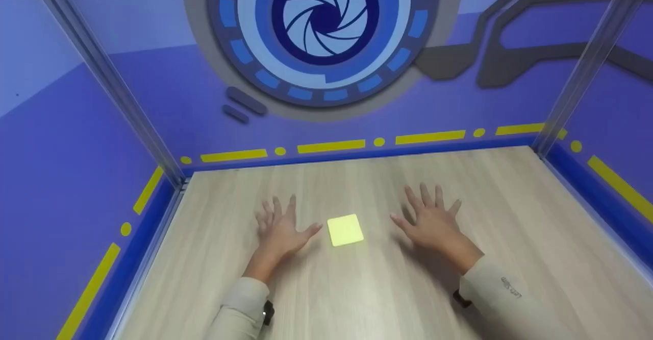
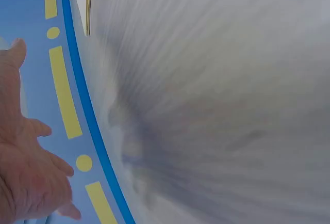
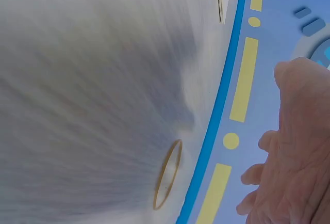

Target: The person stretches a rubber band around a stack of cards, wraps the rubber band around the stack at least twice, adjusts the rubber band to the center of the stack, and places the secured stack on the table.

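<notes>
Blue-violet panels [image 1: 163, 90] rise beyond the yellow square [image 1: 345, 230] and off to either side of it; pale wood-grain tabletop [image 1: 316, 299] beneath the square, spreading all round it; big round emblem [image 1: 325, 18] with a bladed shutter pattern, on the panel straight behind the square; left post [image 1: 107, 74] and right post [image 1: 586, 69], metallic, behind the square to left and right; yellow dashes [image 1: 331, 146] alternating with dots along the panel foot, beyond the square.

Beige right sleeve [image 1: 502, 291], small dark lettering on it, nearer the wearer than the square and to its right; left sleeve [image 1: 240, 304] likewise, to the square's left.

Right hand [image 1: 433, 222] to the right of the square, a little apart from it; fingers straight, fanned wide, back uppermost; holds nothing. Left hand [image 1: 281, 233] to the left; fingers extended and spread, thumb tip just beside the square in the head view; grasp empty too; both seem raised, throwing soft shadows.

Square itself flat on the tabletop, corners rounded, slightly turned, between the hands, closer to the left one; dark wristbands [image 1: 268, 313] at both cuffs, nearer than the square; thin ochre oval [image 3: 155, 206] farther right than the square in the right wrist view, nature unclear.
</notes>
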### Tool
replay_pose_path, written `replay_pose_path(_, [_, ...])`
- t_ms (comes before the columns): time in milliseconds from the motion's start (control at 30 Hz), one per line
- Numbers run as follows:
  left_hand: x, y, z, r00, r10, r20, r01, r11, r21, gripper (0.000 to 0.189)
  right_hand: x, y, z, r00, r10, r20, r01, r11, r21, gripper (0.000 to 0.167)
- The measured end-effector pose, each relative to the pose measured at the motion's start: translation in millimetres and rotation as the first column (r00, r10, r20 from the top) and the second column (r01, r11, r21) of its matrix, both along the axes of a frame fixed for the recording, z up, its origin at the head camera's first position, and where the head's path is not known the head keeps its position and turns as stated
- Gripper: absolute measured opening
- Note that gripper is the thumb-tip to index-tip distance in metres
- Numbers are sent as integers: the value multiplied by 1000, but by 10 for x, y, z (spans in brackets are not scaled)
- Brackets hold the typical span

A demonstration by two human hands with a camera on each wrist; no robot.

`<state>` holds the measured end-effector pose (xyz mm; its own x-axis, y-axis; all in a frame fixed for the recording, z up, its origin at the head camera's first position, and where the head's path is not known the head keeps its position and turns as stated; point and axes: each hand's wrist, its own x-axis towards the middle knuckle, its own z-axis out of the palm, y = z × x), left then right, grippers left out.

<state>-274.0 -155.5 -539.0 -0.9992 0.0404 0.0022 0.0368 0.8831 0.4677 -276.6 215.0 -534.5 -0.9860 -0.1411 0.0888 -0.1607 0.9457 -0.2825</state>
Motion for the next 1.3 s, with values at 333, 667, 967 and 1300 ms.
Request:
replay_pose_path(333, [-40, 299, -116, 975, -178, 136, 128, 940, 315, 94, 9, -35, -54, 1000, 14, -4, -14, 1000, -8, 88])
replay_pose_path(667, [-120, 579, -180, 958, -263, 112, 235, 948, 215, 98, 45, -216, -104, 998, 63, -6, -63, 998, -17, 81])
replay_pose_path(967, [-190, 756, -23, 957, -197, 215, 167, 974, 150, 81, 63, -332, -109, 995, 99, 3, -98, 991, -85, 80])
replay_pose_path(1300, [-247, 845, 40, 942, -180, 284, 178, 983, 31, 98, 67, -470, -139, 991, 127, 42, -119, 983, -143, 80])
